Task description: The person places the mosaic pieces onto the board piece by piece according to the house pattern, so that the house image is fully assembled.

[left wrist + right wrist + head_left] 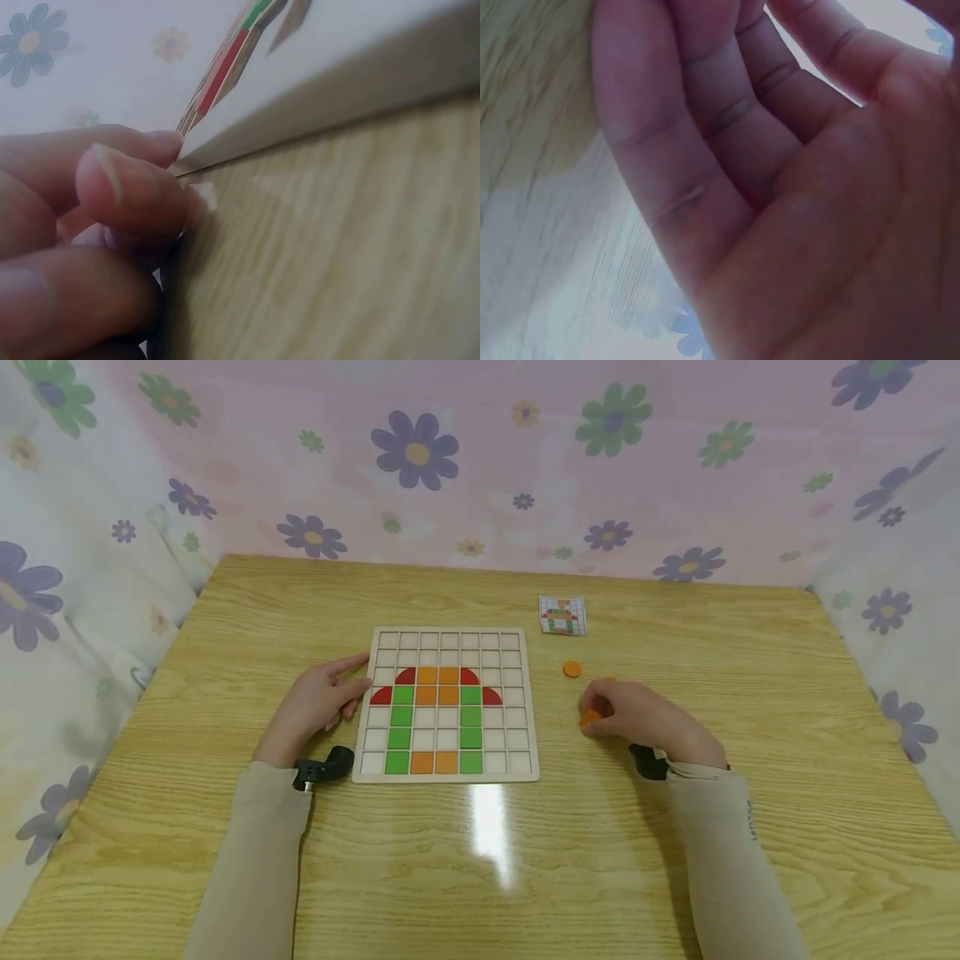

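A wooden grid board (534, 735) lies flat on the table, with red, green and orange pieces set in its squares. My left hand (318, 697) is at the board's left edge, its fingertips touching the rim; the left wrist view shows the fingertips (165, 146) at the corner. To the right of the board, my right hand (645, 714) pinches an orange tile (591, 717) between thumb and fingers, close above the table. An orange disc (572, 669) lies just beyond that hand. Another orange piece (610, 678) is mostly covered by the hand. The right wrist view shows only curled fingers and palm.
A small pattern card (562, 616) with a coloured grid lies behind the board, to the right. The wood-grain table (420, 877) reaches back to a flowered cloth (480, 510) and is flanked by more cloth on both sides.
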A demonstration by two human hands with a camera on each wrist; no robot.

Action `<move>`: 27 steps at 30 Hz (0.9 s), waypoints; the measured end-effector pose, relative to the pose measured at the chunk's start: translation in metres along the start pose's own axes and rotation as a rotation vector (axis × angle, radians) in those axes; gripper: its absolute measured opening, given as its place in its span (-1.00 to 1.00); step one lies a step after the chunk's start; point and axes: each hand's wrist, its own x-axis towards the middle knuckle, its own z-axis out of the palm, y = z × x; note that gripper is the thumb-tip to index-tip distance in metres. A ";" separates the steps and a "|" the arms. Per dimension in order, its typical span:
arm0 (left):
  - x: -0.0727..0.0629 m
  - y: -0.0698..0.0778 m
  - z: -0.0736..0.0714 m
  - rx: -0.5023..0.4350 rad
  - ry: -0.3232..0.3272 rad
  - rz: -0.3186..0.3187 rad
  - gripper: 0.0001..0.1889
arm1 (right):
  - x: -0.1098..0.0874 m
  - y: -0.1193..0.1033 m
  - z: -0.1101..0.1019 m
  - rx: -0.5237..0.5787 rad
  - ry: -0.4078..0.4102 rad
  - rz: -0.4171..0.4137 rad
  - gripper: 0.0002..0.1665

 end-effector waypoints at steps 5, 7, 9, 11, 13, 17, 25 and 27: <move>0.000 -0.002 0.001 -0.006 0.008 -0.011 -0.45 | 0.001 -0.001 0.001 -0.023 -0.002 0.017 -0.77; 0.000 -0.001 0.002 -0.003 0.011 -0.007 -0.44 | 0.002 -0.002 0.001 -0.027 0.002 0.022 -0.77; 0.000 -0.002 0.001 -0.001 0.011 -0.001 -0.44 | 0.003 -0.004 0.002 -0.026 0.006 0.023 -0.77; 0.000 -0.001 0.001 -0.005 0.013 0.003 -0.44 | 0.006 -0.006 0.002 -0.021 0.005 0.015 -0.75; -0.001 -0.001 0.001 -0.010 0.014 0.003 -0.44 | 0.008 -0.009 0.003 -0.010 0.001 0.007 -0.74; -0.001 0.000 0.001 -0.016 0.006 -0.004 -0.44 | 0.014 -0.016 0.004 0.008 -0.017 -0.003 -0.72; -0.003 0.003 0.001 -0.030 0.026 -0.017 -0.45 | 0.023 -0.029 0.004 0.010 0.035 0.003 -0.75; -0.003 0.003 0.001 -0.033 0.025 -0.018 -0.45 | 0.027 -0.033 0.004 0.006 0.049 -0.004 -0.76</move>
